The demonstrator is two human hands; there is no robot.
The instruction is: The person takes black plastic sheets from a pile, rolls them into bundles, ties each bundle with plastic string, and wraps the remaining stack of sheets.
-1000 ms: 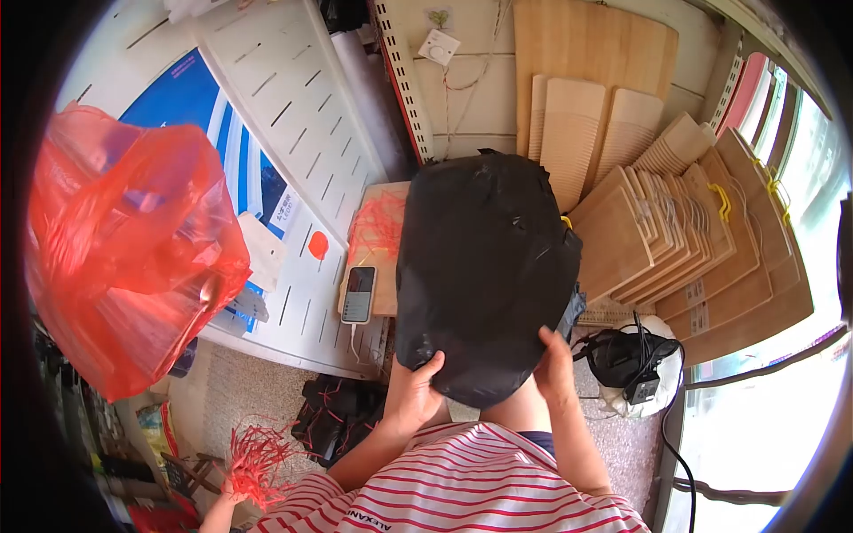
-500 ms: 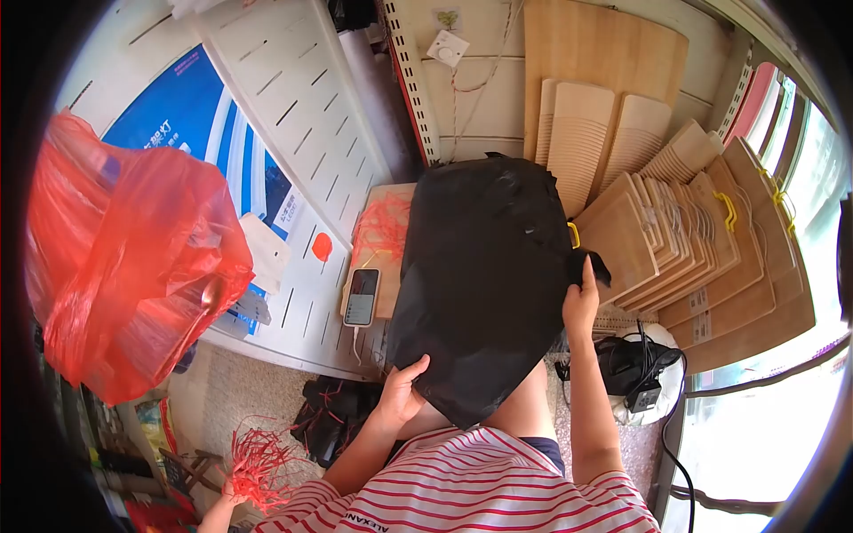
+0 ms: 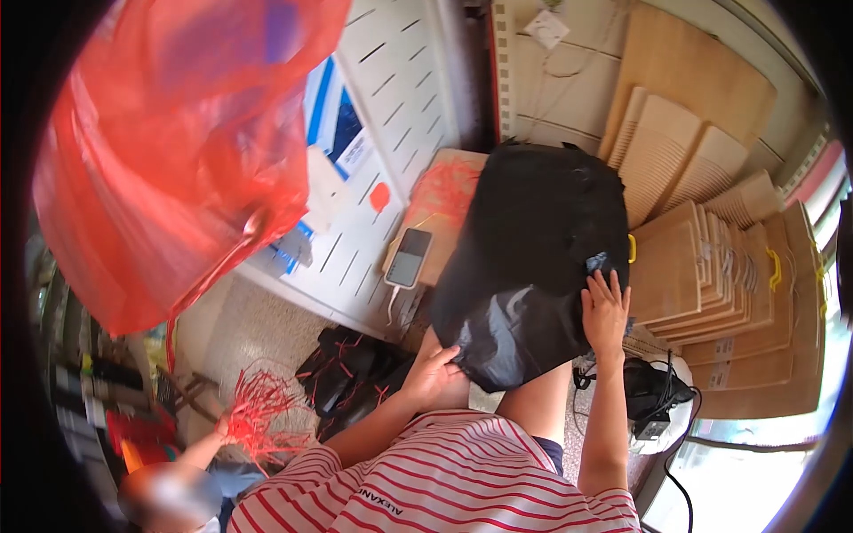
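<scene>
A large black plastic-wrapped bundle (image 3: 542, 258) lies across the thighs, its far end near a small board. My left hand (image 3: 433, 373) grips the bundle's near left corner, thumb on top and fingers curled at the edge. My right hand (image 3: 607, 313) rests on the bundle's right side with its fingers spread. A small bluish patch shows just beyond those fingertips. Left of the bundle, a phone (image 3: 410, 258) with a white cable lies by red strands (image 3: 444, 191) on the board.
A red plastic bag (image 3: 187, 169) hangs at the upper left. Another person's hand (image 3: 222, 430) holds red strands at the lower left. Black bundles (image 3: 351, 377) lie on the floor. Wooden boards (image 3: 666, 266) stand at the right, near a black corded item (image 3: 653, 391).
The view has swung left, so the scene sits further right. My right hand has let go of the loose black flap, now folded down, and lies spread on the bundle. The other person's head has come into view.
</scene>
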